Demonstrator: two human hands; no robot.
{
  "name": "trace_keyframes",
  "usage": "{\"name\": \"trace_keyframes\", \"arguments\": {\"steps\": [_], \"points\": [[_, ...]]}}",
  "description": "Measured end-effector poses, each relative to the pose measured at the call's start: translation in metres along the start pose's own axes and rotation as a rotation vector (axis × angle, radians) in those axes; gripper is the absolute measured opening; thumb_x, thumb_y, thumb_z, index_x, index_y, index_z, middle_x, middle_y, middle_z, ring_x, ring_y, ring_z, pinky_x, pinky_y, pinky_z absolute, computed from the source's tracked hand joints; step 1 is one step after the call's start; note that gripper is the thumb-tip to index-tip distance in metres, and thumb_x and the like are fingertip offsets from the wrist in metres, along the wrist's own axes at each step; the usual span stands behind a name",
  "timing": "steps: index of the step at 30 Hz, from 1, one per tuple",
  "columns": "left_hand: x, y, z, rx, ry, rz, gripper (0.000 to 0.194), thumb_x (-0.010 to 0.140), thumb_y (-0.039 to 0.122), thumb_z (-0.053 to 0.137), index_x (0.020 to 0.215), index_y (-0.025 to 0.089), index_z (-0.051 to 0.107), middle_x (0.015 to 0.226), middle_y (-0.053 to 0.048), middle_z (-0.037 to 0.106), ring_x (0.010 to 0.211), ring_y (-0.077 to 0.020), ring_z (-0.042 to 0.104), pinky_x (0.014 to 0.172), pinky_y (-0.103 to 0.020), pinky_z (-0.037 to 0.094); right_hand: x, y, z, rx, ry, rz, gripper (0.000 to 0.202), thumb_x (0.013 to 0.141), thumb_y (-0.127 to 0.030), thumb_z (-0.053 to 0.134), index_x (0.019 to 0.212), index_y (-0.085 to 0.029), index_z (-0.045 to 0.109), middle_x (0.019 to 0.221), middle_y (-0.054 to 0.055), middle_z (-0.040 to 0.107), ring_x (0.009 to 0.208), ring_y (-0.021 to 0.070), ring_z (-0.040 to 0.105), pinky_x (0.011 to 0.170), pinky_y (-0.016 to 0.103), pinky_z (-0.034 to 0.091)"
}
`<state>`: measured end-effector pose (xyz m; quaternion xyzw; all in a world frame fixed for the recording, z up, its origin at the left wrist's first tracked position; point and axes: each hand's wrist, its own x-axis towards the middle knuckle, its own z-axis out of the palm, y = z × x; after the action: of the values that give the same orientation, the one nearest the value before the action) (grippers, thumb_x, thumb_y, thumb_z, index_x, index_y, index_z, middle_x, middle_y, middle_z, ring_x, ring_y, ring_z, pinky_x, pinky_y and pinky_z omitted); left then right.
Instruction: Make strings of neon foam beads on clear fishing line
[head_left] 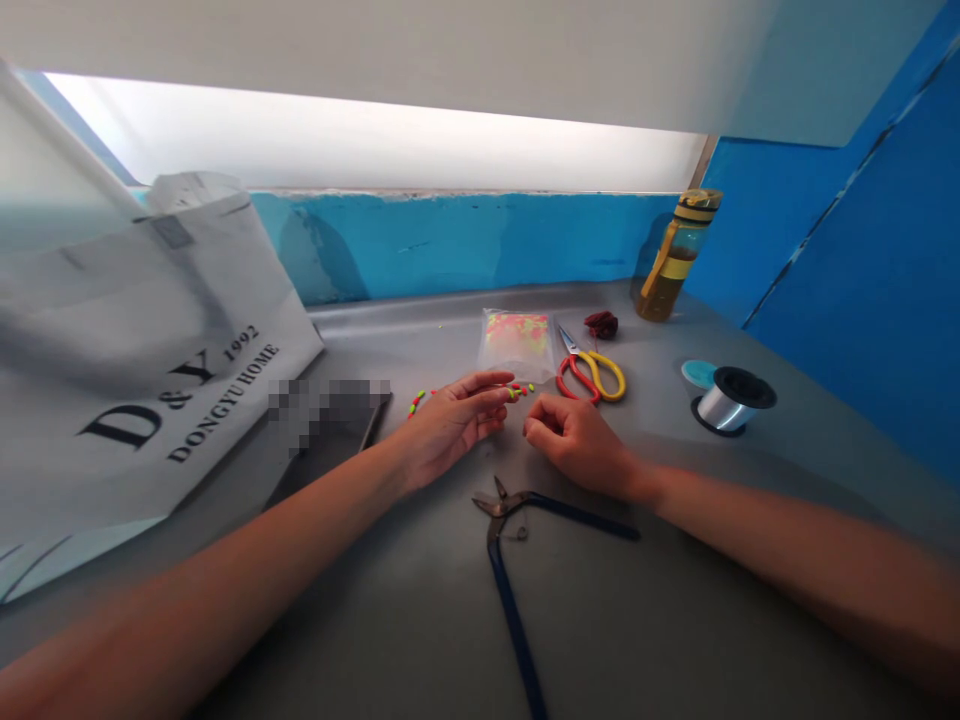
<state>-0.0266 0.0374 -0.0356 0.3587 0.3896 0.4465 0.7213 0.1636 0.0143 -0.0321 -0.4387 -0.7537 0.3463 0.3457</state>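
Near the middle of the grey table [420, 620], my left hand [457, 422] is held palm inward, its fingers slightly curled and apart, with nothing visible in it. Small red and green beads [417, 403] lie behind and beside it. Just to its right, my right hand [577, 440] has its fingers curled and thumb pressed to them; whatever they hold, if anything, is too small to name. Beyond the hands lies a clear bag of pink and yellow beads [517, 340]. Pliers with dark blue handles [504, 505] rest with their jaws apart, in front of both hands.
Red-and-yellow scissors [589, 372] lie beside a dark red bundle [601, 324]. A wire spool [731, 402] and a teal disc [699, 374] are at right, a bottle [675, 262] behind. At left are a large paper bag [150, 370] and a dark flat object [330, 440].
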Motion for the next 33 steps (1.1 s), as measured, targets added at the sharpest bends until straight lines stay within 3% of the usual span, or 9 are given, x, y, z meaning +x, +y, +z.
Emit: {"name": "trace_keyframes", "arguments": {"steps": [8, 13, 15, 16, 19, 23, 25, 28, 33], "points": [[-0.006, 0.001, 0.008, 0.075, -0.019, 0.008, 0.022, 0.075, 0.014, 0.080, 0.096, 0.018, 0.074, 0.094, -0.003, 0.073, 0.070, -0.0072, 0.062, 0.068, -0.018, 0.051, 0.002, 0.005, 0.000, -0.027, -0.093, -0.007, 0.012, 0.083, -0.019, 0.055, 0.072, -0.017, 0.060, 0.065, -0.003, 0.055, 0.061, 0.0108, 0.046, 0.057, 0.025, 0.032], [-0.007, 0.011, 0.008, 0.280, 0.015, 0.036, 0.030, 0.075, 0.024, 0.081, 0.104, 0.020, 0.073, 0.105, -0.008, 0.072, 0.077, -0.0123, 0.064, 0.070, -0.022, 0.051, 0.001, 0.005, -0.001, 0.031, 0.022, -0.008, 0.013, 0.083, -0.020, 0.055, 0.072, -0.017, 0.061, 0.067, -0.002, 0.058, 0.062, 0.0114, 0.049, 0.059, 0.024, 0.036], [-0.009, 0.018, 0.006, 0.459, 0.011, 0.080, 0.027, 0.076, 0.030, 0.078, 0.101, 0.020, 0.073, 0.097, -0.006, 0.072, 0.071, -0.0132, 0.062, 0.064, -0.023, 0.048, 0.001, 0.005, -0.001, 0.041, 0.077, 0.007, 0.012, 0.083, -0.021, 0.056, 0.073, -0.017, 0.061, 0.066, -0.002, 0.058, 0.062, 0.0118, 0.049, 0.058, 0.024, 0.036], [-0.012, 0.021, 0.005, 0.582, -0.026, 0.103, 0.023, 0.078, 0.032, 0.077, 0.097, 0.020, 0.073, 0.088, -0.005, 0.071, 0.068, -0.0136, 0.060, 0.060, -0.022, 0.045, 0.001, 0.005, -0.001, 0.044, 0.097, 0.012, 0.012, 0.083, -0.021, 0.057, 0.073, -0.017, 0.061, 0.066, -0.002, 0.058, 0.061, 0.0119, 0.049, 0.058, 0.024, 0.036], [-0.028, 0.030, 0.009, 1.007, -0.280, 0.087, 0.020, 0.080, 0.040, 0.071, 0.090, 0.022, 0.074, 0.069, 0.000, 0.065, 0.062, -0.0148, 0.057, 0.055, -0.023, 0.039, 0.002, 0.005, 0.000, 0.044, 0.126, 0.005, 0.012, 0.083, -0.021, 0.057, 0.072, -0.017, 0.060, 0.068, -0.001, 0.059, 0.063, 0.0126, 0.051, 0.060, 0.025, 0.038], [-0.058, 0.031, 0.024, 1.367, -0.472, 0.174, 0.023, 0.072, 0.030, 0.077, 0.095, 0.026, 0.073, 0.091, -0.001, 0.067, 0.070, -0.0165, 0.060, 0.061, -0.027, 0.040, 0.002, 0.006, 0.001, 0.039, 0.128, -0.014, 0.010, 0.083, -0.021, 0.056, 0.074, -0.017, 0.060, 0.070, 0.000, 0.062, 0.065, 0.0128, 0.053, 0.062, 0.026, 0.039], [-0.067, 0.029, 0.030, 1.500, -0.497, 0.180, 0.019, 0.070, 0.026, 0.077, 0.088, 0.025, 0.070, 0.085, -0.001, 0.064, 0.068, -0.0169, 0.058, 0.061, -0.028, 0.037, 0.002, 0.006, 0.001, 0.042, 0.129, -0.017, 0.010, 0.083, -0.021, 0.056, 0.075, -0.017, 0.060, 0.070, 0.000, 0.061, 0.065, 0.0128, 0.053, 0.062, 0.026, 0.039], [-0.070, 0.025, 0.031, 1.612, -0.475, 0.188, 0.022, 0.071, 0.025, 0.074, 0.092, 0.026, 0.067, 0.088, -0.001, 0.064, 0.072, -0.0195, 0.060, 0.061, -0.030, 0.035, 0.002, 0.007, 0.001, 0.051, 0.134, -0.012, 0.010, 0.083, -0.021, 0.056, 0.075, -0.017, 0.060, 0.070, -0.001, 0.061, 0.065, 0.0126, 0.052, 0.061, 0.025, 0.039], [-0.061, 0.018, 0.023, 1.602, -0.495, 0.283, 0.014, 0.077, 0.020, 0.064, 0.090, 0.027, 0.067, 0.087, -0.001, 0.066, 0.072, -0.0196, 0.061, 0.060, -0.030, 0.033, 0.002, 0.007, 0.001, 0.037, 0.148, 0.003, 0.011, 0.084, -0.023, 0.056, 0.076, -0.017, 0.061, 0.070, 0.000, 0.061, 0.065, 0.0128, 0.052, 0.061, 0.026, 0.039]]}}
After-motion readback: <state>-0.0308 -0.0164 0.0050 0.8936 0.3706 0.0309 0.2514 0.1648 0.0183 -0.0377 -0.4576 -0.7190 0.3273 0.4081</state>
